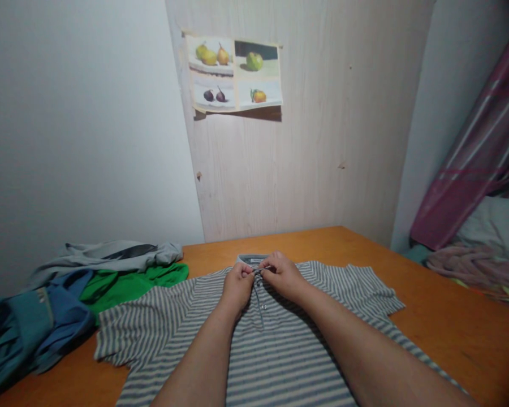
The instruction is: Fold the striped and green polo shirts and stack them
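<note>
A grey-and-white striped short-sleeved shirt [284,362] lies spread out front side up, its sleeves out to both sides and its collar [248,259] at the far end. Just below the collar, my left hand [238,284] pinches the left edge of the neck opening between thumb and fingers. My right hand [283,277] pinches the opening from the other side, its fingertips close to those of the left. Below them runs the front placket [261,308], with small shiny fasteners beside it. The exact bit of cloth between the fingertips is partly hidden.
The shirt lies on an orange-brown table [322,243]. At the left are a green garment [123,288], a grey one [131,257] and bluish ones [21,322]. Crumpled cloth [462,260] and a pink sheet [470,152] are at the right. A fruit poster [236,73] hangs behind.
</note>
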The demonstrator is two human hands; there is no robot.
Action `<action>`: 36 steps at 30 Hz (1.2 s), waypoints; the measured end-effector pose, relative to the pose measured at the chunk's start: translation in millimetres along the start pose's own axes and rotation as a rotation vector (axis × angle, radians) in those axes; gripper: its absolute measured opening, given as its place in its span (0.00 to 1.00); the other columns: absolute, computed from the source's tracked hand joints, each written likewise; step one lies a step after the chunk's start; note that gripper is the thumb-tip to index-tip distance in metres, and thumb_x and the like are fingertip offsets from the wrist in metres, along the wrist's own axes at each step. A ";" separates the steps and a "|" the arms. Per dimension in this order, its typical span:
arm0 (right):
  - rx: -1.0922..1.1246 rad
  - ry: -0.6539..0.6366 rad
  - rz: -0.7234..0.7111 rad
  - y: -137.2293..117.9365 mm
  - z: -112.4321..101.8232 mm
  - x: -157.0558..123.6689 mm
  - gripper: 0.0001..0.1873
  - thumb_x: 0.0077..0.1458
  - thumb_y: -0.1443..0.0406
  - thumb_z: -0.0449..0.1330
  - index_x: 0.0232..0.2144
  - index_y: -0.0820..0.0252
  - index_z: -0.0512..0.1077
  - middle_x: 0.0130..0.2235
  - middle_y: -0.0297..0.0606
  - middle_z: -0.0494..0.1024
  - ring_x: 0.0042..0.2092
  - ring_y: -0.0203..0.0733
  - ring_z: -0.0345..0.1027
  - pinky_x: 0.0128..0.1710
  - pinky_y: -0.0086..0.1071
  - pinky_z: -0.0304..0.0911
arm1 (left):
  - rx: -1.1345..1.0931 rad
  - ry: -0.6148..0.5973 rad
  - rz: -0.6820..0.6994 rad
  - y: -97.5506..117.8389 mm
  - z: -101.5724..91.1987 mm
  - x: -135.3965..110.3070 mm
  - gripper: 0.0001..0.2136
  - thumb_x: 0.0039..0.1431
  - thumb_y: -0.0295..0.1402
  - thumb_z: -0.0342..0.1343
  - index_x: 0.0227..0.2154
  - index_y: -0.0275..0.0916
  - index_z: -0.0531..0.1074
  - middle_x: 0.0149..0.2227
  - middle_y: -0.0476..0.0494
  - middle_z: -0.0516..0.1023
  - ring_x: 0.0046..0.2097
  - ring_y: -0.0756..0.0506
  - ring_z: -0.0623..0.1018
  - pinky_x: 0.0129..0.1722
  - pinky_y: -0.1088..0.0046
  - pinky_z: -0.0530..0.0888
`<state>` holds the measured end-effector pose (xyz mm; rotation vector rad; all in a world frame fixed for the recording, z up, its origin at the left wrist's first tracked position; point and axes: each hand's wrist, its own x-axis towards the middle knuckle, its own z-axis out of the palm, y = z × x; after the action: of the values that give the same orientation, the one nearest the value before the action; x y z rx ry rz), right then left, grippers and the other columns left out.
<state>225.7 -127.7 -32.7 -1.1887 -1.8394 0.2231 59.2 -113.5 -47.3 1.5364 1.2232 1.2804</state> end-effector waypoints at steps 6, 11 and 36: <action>0.027 -0.104 -0.068 -2.4 -2.4 0.8 0.09 0.57 0.68 0.59 0.33 0.57 0.80 0.34 0.35 0.77 0.40 0.41 0.69 0.42 0.32 0.60 | -0.077 -0.048 0.058 0.0 -1.3 -2.4 0.04 0.47 0.28 0.57 0.28 0.39 0.69 0.22 0.56 0.66 0.25 0.52 0.64 0.27 0.78 0.59; -0.010 -0.060 0.024 0.0 1.9 0.4 0.08 0.56 0.66 0.59 0.34 0.57 0.79 0.36 0.36 0.78 0.41 0.42 0.69 0.41 0.32 0.60 | -0.105 -0.096 0.082 6.1 -1.8 -4.2 0.04 0.46 0.28 0.58 0.27 0.39 0.69 0.23 0.54 0.69 0.27 0.51 0.66 0.28 0.76 0.61; 0.300 -0.078 0.215 3.9 13.9 -1.6 0.07 0.50 0.63 0.60 0.26 0.61 0.75 0.24 0.31 0.72 0.28 0.35 0.61 0.28 0.27 0.53 | -0.207 -0.120 -0.096 13.7 -2.8 -9.2 0.10 0.48 0.38 0.62 0.25 0.39 0.69 0.22 0.54 0.67 0.26 0.51 0.66 0.28 0.75 0.61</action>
<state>217.8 -122.8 -43.9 -1.1753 -1.6712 0.6512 58.8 -125.7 -35.9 1.3686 1.0418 1.1948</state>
